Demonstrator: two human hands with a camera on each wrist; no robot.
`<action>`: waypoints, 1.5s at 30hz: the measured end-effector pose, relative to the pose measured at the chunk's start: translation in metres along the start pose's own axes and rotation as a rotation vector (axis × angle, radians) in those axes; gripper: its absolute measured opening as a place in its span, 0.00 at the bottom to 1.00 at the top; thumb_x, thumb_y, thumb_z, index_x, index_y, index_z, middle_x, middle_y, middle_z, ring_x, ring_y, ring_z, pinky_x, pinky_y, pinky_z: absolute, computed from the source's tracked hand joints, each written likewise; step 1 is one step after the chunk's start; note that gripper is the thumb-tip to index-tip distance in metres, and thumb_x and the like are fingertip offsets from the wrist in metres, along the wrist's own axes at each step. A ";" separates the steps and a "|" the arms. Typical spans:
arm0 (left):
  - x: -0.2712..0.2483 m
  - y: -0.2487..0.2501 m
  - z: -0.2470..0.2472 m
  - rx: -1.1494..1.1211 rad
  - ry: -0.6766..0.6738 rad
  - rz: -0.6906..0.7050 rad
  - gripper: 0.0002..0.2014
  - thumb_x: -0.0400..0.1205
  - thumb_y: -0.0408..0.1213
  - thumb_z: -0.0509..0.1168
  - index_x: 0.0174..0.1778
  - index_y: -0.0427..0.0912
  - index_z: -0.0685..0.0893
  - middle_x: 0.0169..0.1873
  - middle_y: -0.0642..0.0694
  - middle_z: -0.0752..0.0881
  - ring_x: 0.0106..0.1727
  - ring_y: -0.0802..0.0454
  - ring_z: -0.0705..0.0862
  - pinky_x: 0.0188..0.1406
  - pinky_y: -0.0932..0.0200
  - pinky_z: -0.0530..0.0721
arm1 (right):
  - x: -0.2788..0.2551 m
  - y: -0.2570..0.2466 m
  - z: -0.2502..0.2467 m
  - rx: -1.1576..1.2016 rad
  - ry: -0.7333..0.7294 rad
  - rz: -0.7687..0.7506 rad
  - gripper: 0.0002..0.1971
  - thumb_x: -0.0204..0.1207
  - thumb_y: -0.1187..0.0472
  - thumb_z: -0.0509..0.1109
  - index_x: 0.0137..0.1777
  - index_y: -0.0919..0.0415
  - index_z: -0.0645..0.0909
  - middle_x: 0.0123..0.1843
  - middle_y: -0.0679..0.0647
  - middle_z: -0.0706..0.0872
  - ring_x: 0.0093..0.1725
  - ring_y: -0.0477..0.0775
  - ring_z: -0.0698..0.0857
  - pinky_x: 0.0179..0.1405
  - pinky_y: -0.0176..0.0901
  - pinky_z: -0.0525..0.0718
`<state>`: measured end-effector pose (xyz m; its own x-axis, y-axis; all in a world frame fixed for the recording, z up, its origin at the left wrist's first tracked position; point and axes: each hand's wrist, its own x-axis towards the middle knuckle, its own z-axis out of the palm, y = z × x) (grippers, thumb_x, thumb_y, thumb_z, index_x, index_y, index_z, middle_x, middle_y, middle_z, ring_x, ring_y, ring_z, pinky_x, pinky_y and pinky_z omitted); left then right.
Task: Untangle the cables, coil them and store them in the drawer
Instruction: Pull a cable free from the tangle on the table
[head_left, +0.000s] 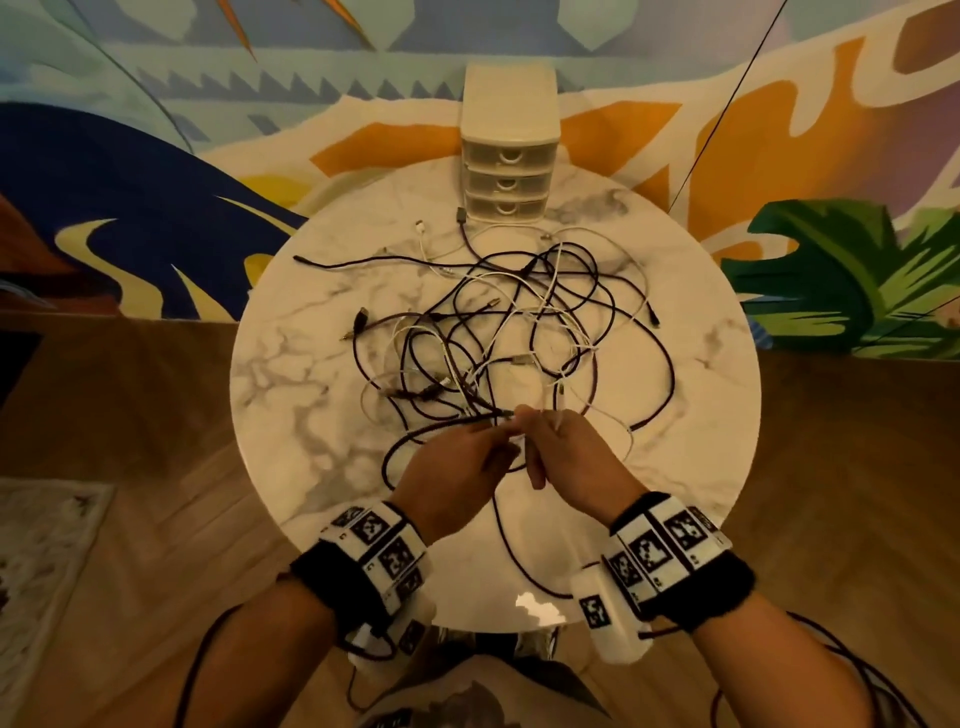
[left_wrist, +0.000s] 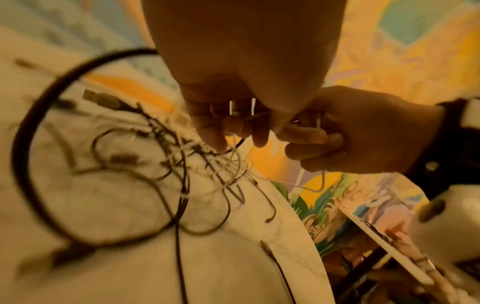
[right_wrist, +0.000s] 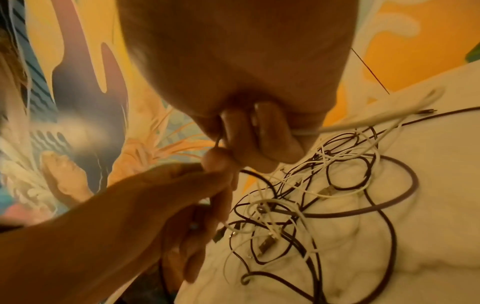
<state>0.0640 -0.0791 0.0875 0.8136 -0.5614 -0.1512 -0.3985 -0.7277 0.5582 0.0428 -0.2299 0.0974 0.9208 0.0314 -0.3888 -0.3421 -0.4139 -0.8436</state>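
A tangle of black and white cables (head_left: 509, 332) lies across the middle of the round marble table (head_left: 291, 395). Both hands meet over its near edge. My left hand (head_left: 500, 425) pinches a thin white cable (left_wrist: 231, 108) with curled fingers, and a black plug points at its fingertips. My right hand (head_left: 525, 415) grips a white cable (right_wrist: 363, 121) that runs out to the right over the pile. The hands almost touch in the wrist views, left hand (right_wrist: 207, 185) and right hand (left_wrist: 324, 135). The white three-drawer unit (head_left: 509, 156) stands at the table's far edge with its drawers closed.
A thick black cable (head_left: 501, 540) trails from the pile toward the table's near edge between my wrists. Loose plug ends (head_left: 358, 319) stick out on the left of the pile. A colourful patterned surface and wooden floor surround the table.
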 end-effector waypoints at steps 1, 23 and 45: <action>-0.003 -0.007 0.004 -0.066 -0.044 -0.083 0.13 0.86 0.45 0.55 0.57 0.46 0.82 0.45 0.47 0.84 0.44 0.48 0.81 0.45 0.50 0.80 | -0.001 0.003 -0.001 0.019 0.010 -0.001 0.29 0.86 0.45 0.49 0.42 0.59 0.88 0.18 0.51 0.80 0.25 0.44 0.79 0.40 0.42 0.78; 0.035 0.005 -0.027 0.052 -0.091 -0.056 0.16 0.87 0.44 0.50 0.40 0.44 0.78 0.34 0.51 0.76 0.38 0.52 0.76 0.37 0.57 0.72 | -0.009 -0.005 -0.009 0.446 0.046 0.088 0.35 0.85 0.41 0.44 0.44 0.62 0.88 0.19 0.57 0.78 0.15 0.46 0.68 0.15 0.31 0.62; 0.058 -0.073 -0.040 -0.146 0.080 -0.296 0.10 0.85 0.36 0.59 0.55 0.37 0.84 0.54 0.37 0.85 0.53 0.43 0.83 0.56 0.59 0.77 | -0.014 -0.054 -0.082 0.632 0.483 -0.249 0.28 0.88 0.58 0.48 0.35 0.61 0.86 0.14 0.50 0.70 0.17 0.45 0.65 0.16 0.32 0.61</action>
<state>0.1574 -0.0434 0.0707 0.9180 -0.2973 -0.2626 -0.0799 -0.7869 0.6119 0.0641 -0.2825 0.1792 0.9131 -0.3992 -0.0835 -0.0260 0.1472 -0.9888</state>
